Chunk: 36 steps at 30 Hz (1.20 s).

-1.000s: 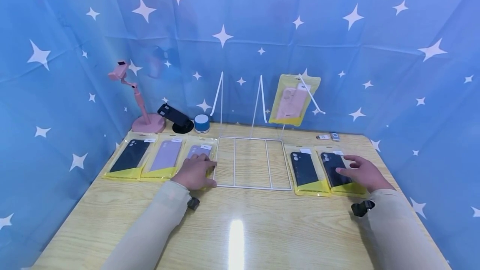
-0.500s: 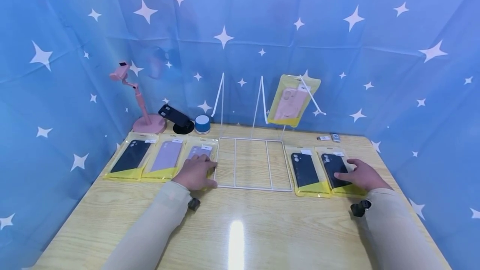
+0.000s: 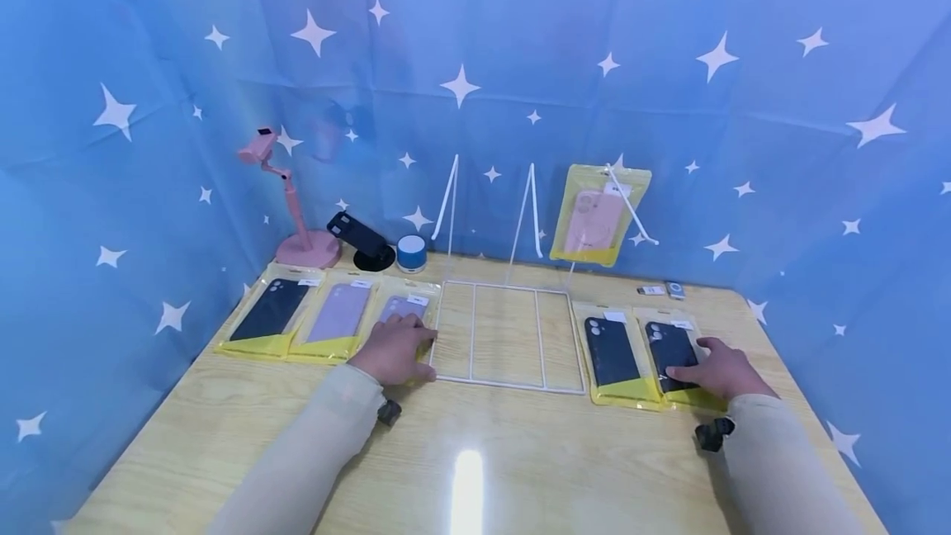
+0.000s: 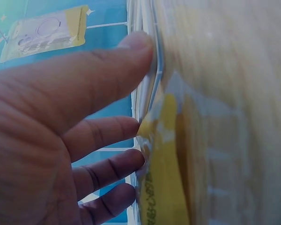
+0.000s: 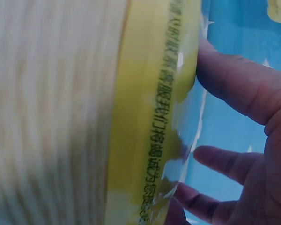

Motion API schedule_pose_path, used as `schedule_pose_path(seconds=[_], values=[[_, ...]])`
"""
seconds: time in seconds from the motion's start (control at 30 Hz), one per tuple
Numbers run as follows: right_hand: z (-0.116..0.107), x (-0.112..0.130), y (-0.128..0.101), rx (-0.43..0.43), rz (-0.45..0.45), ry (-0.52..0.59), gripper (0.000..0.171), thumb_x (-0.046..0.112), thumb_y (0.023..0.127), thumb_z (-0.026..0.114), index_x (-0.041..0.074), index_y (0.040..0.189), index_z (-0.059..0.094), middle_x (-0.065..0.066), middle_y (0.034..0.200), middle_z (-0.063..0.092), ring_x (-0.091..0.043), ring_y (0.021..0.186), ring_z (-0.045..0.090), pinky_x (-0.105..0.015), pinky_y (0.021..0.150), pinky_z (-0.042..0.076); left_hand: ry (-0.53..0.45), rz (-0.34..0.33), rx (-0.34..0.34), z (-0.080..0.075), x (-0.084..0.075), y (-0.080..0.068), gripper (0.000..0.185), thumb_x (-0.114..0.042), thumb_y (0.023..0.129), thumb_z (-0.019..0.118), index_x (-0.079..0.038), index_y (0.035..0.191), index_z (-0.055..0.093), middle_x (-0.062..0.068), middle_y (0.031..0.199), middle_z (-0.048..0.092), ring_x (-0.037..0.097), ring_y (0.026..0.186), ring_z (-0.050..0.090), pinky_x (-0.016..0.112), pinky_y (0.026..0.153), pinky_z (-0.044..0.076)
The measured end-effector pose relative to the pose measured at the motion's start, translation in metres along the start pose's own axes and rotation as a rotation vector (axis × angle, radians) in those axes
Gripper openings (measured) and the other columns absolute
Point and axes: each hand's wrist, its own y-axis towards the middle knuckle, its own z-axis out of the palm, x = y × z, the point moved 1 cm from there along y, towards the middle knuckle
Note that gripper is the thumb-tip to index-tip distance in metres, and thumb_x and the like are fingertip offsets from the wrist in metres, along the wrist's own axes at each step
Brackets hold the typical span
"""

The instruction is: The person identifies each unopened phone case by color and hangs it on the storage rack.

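Black phone-case packet (image 3: pixel 669 345), outermost right of the white wire rack (image 3: pixel 513 287), lies flat under the right hand (image 3: pixel 719 370), thumb against plastic, fingers loosely spread, not gripping; left hand (image 3: pixel 396 351), equally slack, touches the lilac phone-case packet (image 3: pixel 406 305); edge-first lifting seems wisest.

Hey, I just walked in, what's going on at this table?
A person's left grip touches a bagged lilac phone case, the right grip a bagged black phone case. Both lie on the table, either side of a white wire rack. One bagged pink phone case hangs from the rack.
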Motion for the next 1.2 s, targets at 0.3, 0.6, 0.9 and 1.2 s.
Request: schedule_pose_path(seconds=[0.3, 0.6, 0.9, 1.2], values=[[0.004, -0.005, 0.003, 0.002, -0.051, 0.056, 0.132, 0.063, 0.084, 0.082, -0.017, 0.158, 0.007, -0.051, 0.148, 0.026, -0.063, 0.128, 0.041, -0.072, 0.104, 0.042, 0.024, 0.012, -0.006, 0.004, 0.0, 0.0, 0.072, -0.051, 0.084, 0.087, -0.024, 0.146, 0.065, 0.005, 0.139, 0.061, 0.027, 0.123, 0.051, 0.051, 0.111, 0.042], [0.008, -0.004, 0.003, 0.0, -0.053, 0.132, 0.134, 0.054, 0.083, 0.086, -0.015, 0.159, 0.0, -0.051, 0.143, 0.029, -0.058, 0.122, 0.047, -0.07, 0.101, 0.045, 0.016, -0.001, -0.001, 0.004, -0.001, -0.003, 0.072, -0.05, 0.083, 0.088, -0.023, 0.145, 0.066, 0.005, 0.138, 0.061, 0.027, 0.122, 0.051, 0.052, 0.111, 0.042], [0.001, -0.002, 0.0, -0.029, -0.084, 0.162, 0.13, 0.048, 0.087, 0.085, -0.011, 0.162, -0.004, -0.051, 0.147, 0.027, -0.063, 0.126, 0.046, -0.07, 0.099, 0.046, 0.033, 0.007, -0.023, 0.003, -0.001, 0.0, 0.072, -0.051, 0.083, 0.087, -0.022, 0.145, 0.066, 0.005, 0.139, 0.061, 0.026, 0.121, 0.052, 0.051, 0.11, 0.043], [-0.006, 0.0, -0.01, -0.088, -0.12, 0.181, 0.115, 0.041, 0.095, 0.077, -0.005, 0.165, -0.002, -0.05, 0.153, 0.021, -0.065, 0.131, 0.039, -0.073, 0.103, 0.042, 0.028, 0.015, -0.017, 0.001, -0.001, -0.001, 0.072, -0.051, 0.083, 0.087, -0.022, 0.145, 0.066, 0.006, 0.138, 0.061, 0.027, 0.121, 0.052, 0.051, 0.109, 0.043]])
